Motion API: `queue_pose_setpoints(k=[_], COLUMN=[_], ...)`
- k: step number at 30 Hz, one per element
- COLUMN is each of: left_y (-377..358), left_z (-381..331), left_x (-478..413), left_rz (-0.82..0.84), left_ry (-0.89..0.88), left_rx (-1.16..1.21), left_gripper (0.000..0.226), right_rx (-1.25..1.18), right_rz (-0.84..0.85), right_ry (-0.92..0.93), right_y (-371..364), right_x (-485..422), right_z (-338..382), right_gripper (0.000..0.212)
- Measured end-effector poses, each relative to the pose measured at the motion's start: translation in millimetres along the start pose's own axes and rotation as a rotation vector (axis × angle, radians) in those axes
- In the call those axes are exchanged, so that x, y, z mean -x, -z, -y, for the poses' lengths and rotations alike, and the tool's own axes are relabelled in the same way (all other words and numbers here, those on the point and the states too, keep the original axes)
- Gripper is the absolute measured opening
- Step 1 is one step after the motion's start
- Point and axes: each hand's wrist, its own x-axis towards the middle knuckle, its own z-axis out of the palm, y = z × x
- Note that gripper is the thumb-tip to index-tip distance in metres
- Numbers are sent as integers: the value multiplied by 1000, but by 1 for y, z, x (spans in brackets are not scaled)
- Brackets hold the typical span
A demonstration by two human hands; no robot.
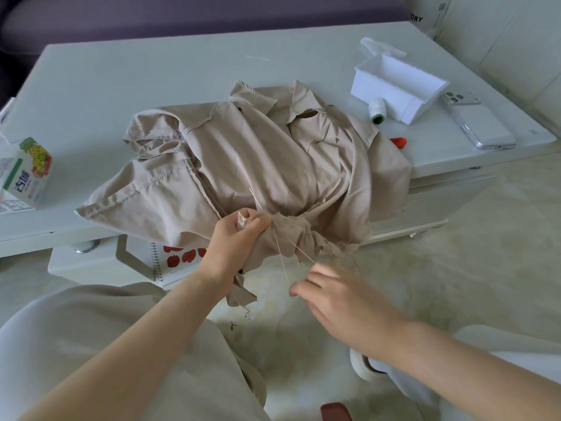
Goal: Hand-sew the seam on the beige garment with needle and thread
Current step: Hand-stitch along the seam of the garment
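Left hand (239, 238) clenched round a bunched edge of the beige garment (243, 153) at lower centre; right hand (334, 296) just right of it, blurred, fingers near loose thread (280, 258) strands, cannot tell if it pinched any; garment lay heaped mid-frame on the white table (121, 74), draping over the near edge; thread spool (378, 112), white box (397, 86) and phone (479, 123) at upper right; drink carton (27, 171) at left edge.
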Motion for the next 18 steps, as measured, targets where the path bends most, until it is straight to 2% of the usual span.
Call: queue_pose_setpoints(k=[3, 7, 12, 14, 16, 18], left_y=[-3, -4, 0, 0, -1, -1], left_z=[2, 5, 1, 1, 2, 6], left_x=[2, 5, 1, 1, 2, 1], left_rz=[31, 62, 10, 14, 43, 71], left_ry=[-57, -92, -80, -93, -115, -168], left_rx=[-114, -187, -88, -96, -120, -182], left_gripper=[17, 19, 17, 15, 17, 16], right_rx=[97, 64, 78, 20, -7, -94], right_rz=[112, 180, 130, 35, -81, -151], right_ry=[27, 31, 11, -37, -97, -195], right_y=[-7, -5, 12, 19, 29, 38], right_x=[7, 11, 12, 7, -3, -17], right_z=[-8, -15, -20, -25, -28, -29], right_gripper=[39, 54, 70, 60, 37, 34])
